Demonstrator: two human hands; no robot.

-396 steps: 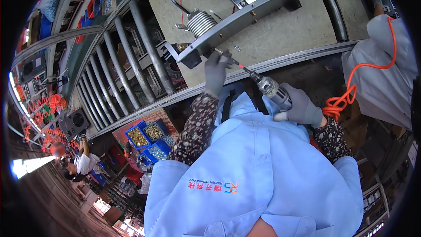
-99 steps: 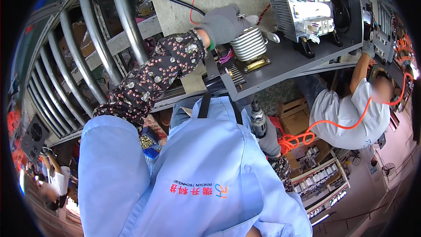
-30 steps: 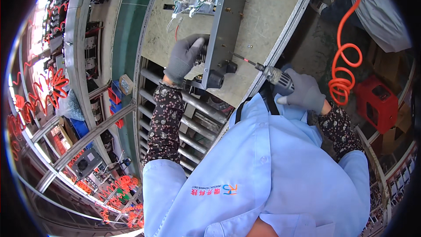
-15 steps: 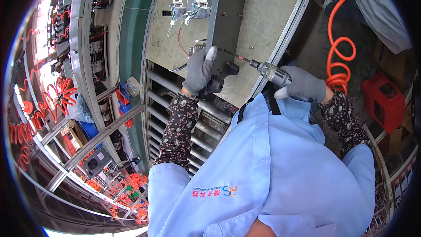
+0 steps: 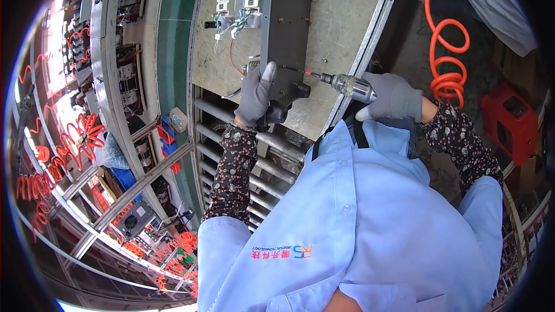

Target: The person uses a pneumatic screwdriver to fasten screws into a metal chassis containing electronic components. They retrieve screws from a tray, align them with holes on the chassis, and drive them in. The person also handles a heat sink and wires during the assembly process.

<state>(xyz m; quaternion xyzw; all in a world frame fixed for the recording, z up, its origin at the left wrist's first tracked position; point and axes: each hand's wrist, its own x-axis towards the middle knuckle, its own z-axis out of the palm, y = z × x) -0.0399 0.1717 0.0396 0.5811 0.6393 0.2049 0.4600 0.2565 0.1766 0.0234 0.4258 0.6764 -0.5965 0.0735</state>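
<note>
A pale bench top (image 5: pixel 341 17) spreads ahead of the hands, with metal rollers (image 5: pixel 283 145) beneath the left hand (image 5: pixel 254 95). Left of that hand run a green strip (image 5: pixel 175 52) and grey metal framing (image 5: pixel 107 58), with glaring white light (image 5: pixel 47 34) farther out. Beyond the right hand (image 5: pixel 396 98), dark floor (image 5: pixel 399 32) stretches toward a red case (image 5: pixel 509 121).

Place: industrial assembly workshop
Rollers (image 5: pixel 280 146): steel, row beside tabletop (image 5: pixel 341 17)
Hoses (image 5: pixel 446 85): orange, coiled
Bins (image 5: pixel 166 134): small, red and blue
</note>
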